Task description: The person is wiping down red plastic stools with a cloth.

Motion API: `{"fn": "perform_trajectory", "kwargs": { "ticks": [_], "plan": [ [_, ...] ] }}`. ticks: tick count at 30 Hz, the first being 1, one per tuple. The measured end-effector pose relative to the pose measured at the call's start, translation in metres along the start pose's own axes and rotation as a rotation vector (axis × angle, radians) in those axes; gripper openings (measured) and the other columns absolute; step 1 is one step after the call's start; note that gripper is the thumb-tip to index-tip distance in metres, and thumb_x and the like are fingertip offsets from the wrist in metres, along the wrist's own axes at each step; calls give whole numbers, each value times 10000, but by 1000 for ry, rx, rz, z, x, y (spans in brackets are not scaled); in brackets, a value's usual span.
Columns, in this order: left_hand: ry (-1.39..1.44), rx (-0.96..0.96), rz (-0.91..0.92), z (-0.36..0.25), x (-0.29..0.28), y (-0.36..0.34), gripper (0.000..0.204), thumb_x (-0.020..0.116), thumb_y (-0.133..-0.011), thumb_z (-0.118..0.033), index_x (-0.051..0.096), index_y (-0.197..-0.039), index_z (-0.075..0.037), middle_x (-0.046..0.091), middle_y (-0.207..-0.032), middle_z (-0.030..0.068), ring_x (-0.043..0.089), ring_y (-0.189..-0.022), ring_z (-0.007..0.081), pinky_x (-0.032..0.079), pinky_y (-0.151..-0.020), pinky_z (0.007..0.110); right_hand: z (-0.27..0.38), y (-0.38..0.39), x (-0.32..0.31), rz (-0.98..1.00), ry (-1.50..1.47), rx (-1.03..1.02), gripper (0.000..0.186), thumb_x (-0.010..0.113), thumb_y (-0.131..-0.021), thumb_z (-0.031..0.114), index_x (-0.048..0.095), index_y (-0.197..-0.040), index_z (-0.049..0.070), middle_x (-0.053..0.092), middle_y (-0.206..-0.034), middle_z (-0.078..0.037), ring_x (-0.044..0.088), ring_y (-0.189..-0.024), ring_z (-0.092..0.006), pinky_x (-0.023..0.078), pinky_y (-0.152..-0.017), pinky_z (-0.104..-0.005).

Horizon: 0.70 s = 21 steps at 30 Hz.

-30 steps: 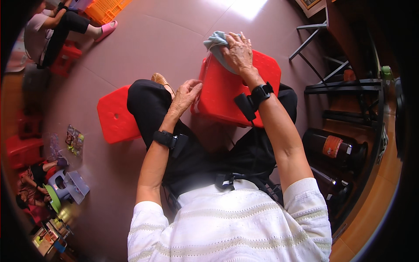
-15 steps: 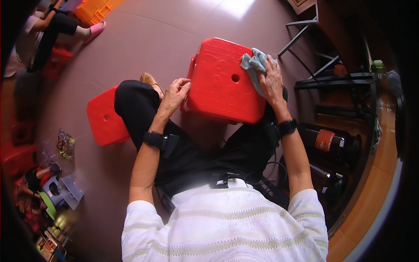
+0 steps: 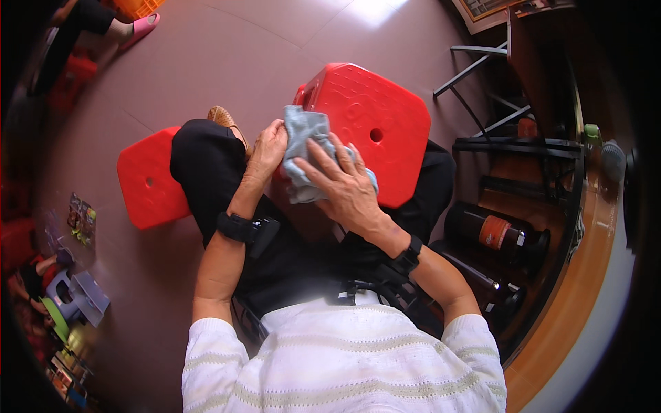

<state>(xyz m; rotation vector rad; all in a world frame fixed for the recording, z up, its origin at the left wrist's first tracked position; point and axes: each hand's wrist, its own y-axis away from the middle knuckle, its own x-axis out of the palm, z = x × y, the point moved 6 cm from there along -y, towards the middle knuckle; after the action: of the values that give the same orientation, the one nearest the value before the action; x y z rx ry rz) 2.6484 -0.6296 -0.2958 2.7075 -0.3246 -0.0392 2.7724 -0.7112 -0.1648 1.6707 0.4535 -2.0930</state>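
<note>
A red plastic stool (image 3: 375, 120) with a hole in its seat rests on my lap, seat facing up. My left hand (image 3: 265, 153) grips its near left edge. My right hand (image 3: 344, 182) presses a crumpled light blue cloth (image 3: 303, 134) against the stool's left front corner. Both wrists carry black bands. My legs, in black trousers, are crossed under the stool.
A second red stool (image 3: 148, 180) stands on the tiled floor at my left. A dark shelf (image 3: 523, 148) with a large brown bottle (image 3: 499, 234) is at the right. Small toys and packets (image 3: 69, 296) lie at the lower left. Another person's leg and pink slipper (image 3: 141, 26) show at top left.
My right hand carried the cloth from the stool's far right side over to its near left corner. The stool has tilted so its seat faces the camera more squarely.
</note>
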Motion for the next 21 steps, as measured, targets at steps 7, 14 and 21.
{"fn": "perform_trajectory", "kwargs": {
  "ticks": [7,14,21],
  "plan": [
    [-71,311,-393,-23,-41,-6,390,436,-980,-368,549,-1053,-2,602,-1004,199,577,-940,327,445,-833,390,18,-79,19,183,2,-173,316,756,-636,307,677,-874,113,583,-962,-33,460,-1161,-265,220,-1101,-527],
    [-27,264,-385,-24,-65,-6,378,449,-976,-358,563,-1021,-1,595,-976,196,574,-934,342,443,-827,398,-14,-140,18,60,105,-206,297,714,-653,385,720,-829,147,659,-899,-14,537,-1044,-225,269,-1085,-453],
    [-69,290,-403,-34,-81,-4,386,428,-984,-369,579,-1011,-14,609,-946,159,579,-928,290,445,-834,375,-86,-224,16,256,115,150,307,636,-675,341,704,-842,92,671,-789,-124,637,-790,-292,493,-776,-393]
  ]
}}
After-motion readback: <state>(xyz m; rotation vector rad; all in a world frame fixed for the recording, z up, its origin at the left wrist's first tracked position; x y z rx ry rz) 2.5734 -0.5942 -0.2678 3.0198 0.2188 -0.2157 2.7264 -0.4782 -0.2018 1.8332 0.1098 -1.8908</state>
